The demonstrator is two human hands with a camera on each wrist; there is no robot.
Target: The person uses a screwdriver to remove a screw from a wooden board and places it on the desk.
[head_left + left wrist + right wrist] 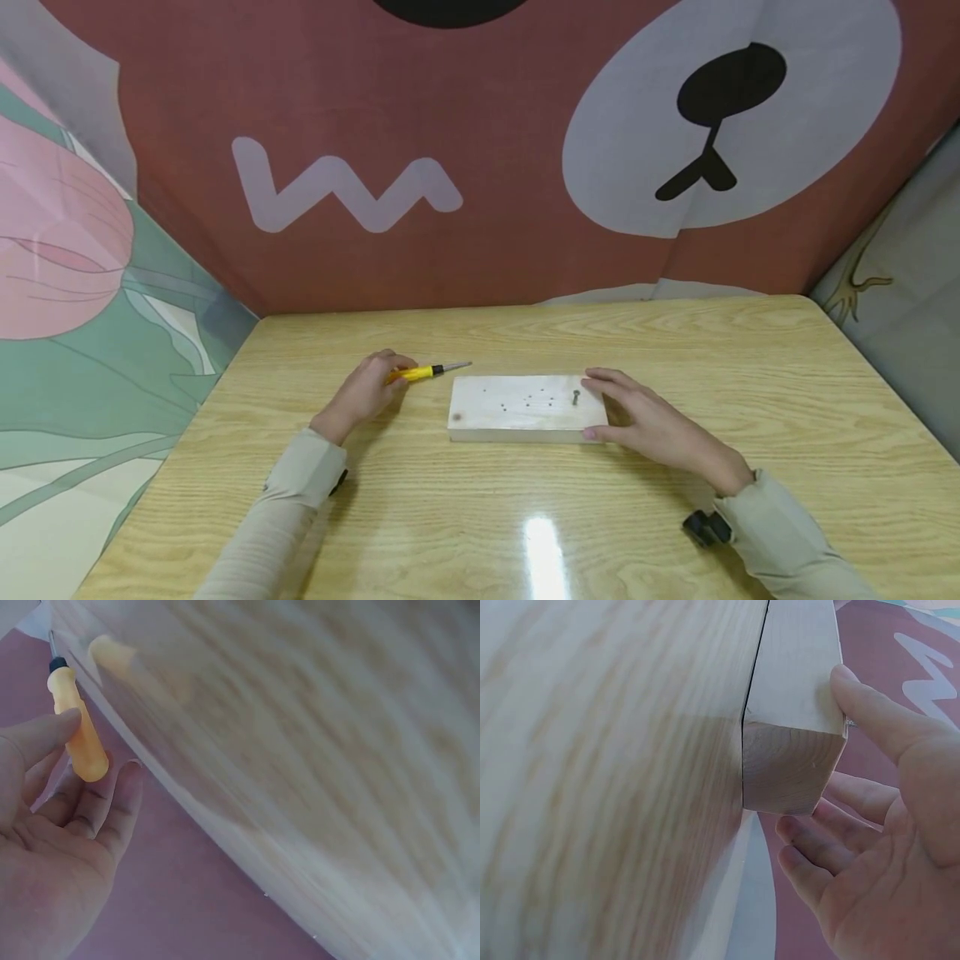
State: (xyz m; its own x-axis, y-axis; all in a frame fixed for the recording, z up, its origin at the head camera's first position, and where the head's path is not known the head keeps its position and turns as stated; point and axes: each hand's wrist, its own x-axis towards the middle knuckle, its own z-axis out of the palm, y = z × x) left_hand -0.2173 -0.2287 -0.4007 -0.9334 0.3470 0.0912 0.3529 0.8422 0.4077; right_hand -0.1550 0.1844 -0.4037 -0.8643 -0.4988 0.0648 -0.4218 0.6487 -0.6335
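A pale wooden block (517, 417) lies flat on the table, with several small holes in its top. One screw (576, 397) stands upright near its right end. My right hand (656, 425) grips that end, thumb on the near side and fingers at the far side; in the right wrist view the thumb meets the block's (795, 667) long face. Left of the block, my left hand (367, 387) pinches a screwdriver (416, 373) by its yellow handle. The metal shaft points right, toward the block's far left corner. The left wrist view shows the handle (79, 735) between thumb and fingers.
The wood-grain table (480, 517) reaches back to a brown cloth (450, 267) printed with a cartoon face. Patterned cloths hang at left and right. A black device (707, 528) sits at the right wrist.
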